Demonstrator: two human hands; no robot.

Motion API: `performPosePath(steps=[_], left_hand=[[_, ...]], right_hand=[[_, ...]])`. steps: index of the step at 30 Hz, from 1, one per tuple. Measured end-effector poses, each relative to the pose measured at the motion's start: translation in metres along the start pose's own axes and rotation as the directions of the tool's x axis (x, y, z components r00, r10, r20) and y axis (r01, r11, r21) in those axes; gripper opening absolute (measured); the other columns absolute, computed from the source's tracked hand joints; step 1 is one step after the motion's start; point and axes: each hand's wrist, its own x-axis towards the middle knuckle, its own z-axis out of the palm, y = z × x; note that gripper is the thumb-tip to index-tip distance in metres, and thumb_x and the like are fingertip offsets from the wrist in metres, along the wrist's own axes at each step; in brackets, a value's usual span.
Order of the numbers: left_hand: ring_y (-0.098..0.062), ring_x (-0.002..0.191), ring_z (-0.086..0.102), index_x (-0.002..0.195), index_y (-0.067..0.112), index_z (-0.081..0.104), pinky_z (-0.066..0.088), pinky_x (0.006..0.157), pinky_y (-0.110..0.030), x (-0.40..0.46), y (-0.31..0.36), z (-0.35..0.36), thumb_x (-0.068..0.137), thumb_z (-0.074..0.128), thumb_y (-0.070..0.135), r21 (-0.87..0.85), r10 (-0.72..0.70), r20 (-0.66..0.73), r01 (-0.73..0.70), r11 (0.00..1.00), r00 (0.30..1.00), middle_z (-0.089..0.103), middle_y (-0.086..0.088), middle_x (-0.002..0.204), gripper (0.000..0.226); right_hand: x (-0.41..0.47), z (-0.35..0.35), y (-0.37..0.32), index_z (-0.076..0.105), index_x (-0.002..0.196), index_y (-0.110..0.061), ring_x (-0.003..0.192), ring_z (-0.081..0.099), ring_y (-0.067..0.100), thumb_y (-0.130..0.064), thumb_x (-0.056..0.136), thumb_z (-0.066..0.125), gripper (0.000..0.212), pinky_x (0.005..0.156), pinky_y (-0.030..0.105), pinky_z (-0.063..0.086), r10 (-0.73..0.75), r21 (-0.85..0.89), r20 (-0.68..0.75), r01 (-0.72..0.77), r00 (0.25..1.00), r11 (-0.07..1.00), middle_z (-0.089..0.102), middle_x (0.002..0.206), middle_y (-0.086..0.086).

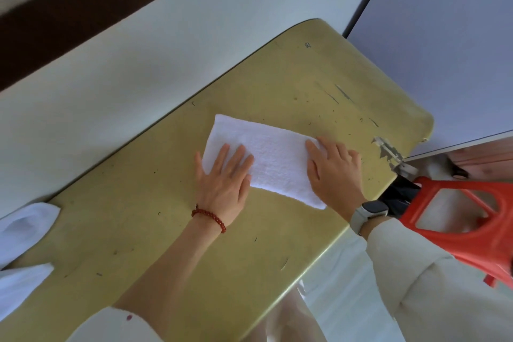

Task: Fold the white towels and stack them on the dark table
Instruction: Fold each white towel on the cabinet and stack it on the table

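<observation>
A folded white towel (273, 155) lies flat as a long rectangle on the yellow-green table (277, 86). My left hand (226, 178) rests flat on its left end with the fingers spread and straight. My right hand (334, 172) lies flat on its right end, fingers straight. More white cloth (25, 233) lies bunched at the table's left edge, partly out of frame. A dark brown surface (91, 3) shows at the upper left, tilted and blurred.
A red plastic stool (469, 219) stands just right of the table's near corner, beside my right forearm. A white wall runs along the table's far edge. A grey panel (444, 50) stands beyond the table's right end.
</observation>
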Motion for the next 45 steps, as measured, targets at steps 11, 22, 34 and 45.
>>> performPosePath(steps=[11,22,34,45], left_hand=[[-0.025,0.089,0.062,0.096,0.02,0.058,0.042,0.081,-0.037,-0.028,-0.011,-0.016,0.074,0.051,0.001,-0.194,0.218,-0.257,-0.271,0.943,0.941,0.068,-0.002,0.095,0.03],[-0.016,0.123,0.044,0.112,0.017,0.054,0.034,0.102,-0.04,-0.085,-0.012,0.01,0.082,0.056,0.034,-0.254,0.32,-0.093,-0.333,0.908,0.943,0.059,0.0,0.124,0.035],[-0.019,0.087,0.064,0.101,0.016,0.054,0.044,0.081,-0.026,-0.079,0.006,-0.009,0.083,0.042,0.018,-0.401,0.072,-0.19,-0.144,0.905,0.979,0.07,-0.004,0.093,0.022],[-0.024,0.069,0.053,0.092,-0.004,0.052,0.053,0.071,-0.053,-0.067,0.018,-0.048,0.09,0.04,0.03,-0.85,-0.377,0.332,0.448,0.278,0.865,0.052,-0.016,0.077,0.036]], right_hand=[[-0.069,0.005,0.001,0.049,0.108,-0.016,0.08,0.05,0.026,-0.017,0.08,0.045,0.028,0.067,0.038,0.047,-0.52,0.299,0.081,0.477,0.85,0.827,0.06,0.094,0.006],[-0.062,0.007,-0.001,0.052,0.088,-0.01,0.071,0.053,0.025,-0.015,0.085,0.044,0.01,0.056,0.031,0.04,-0.61,0.149,-0.028,0.607,0.792,0.781,0.062,0.085,0.007],[-0.063,-0.024,-0.017,0.057,0.084,-0.001,0.055,0.04,0.007,-0.023,0.091,0.037,0.03,0.046,0.017,0.033,-0.275,0.486,-0.046,0.262,0.96,0.834,0.061,0.095,0.008],[-0.038,-0.049,-0.047,0.051,0.095,-0.006,0.046,0.036,0.017,-0.022,0.098,0.033,0.024,0.047,0.028,0.028,-0.014,0.667,0.17,-0.105,0.985,0.738,0.047,0.057,0.009]])
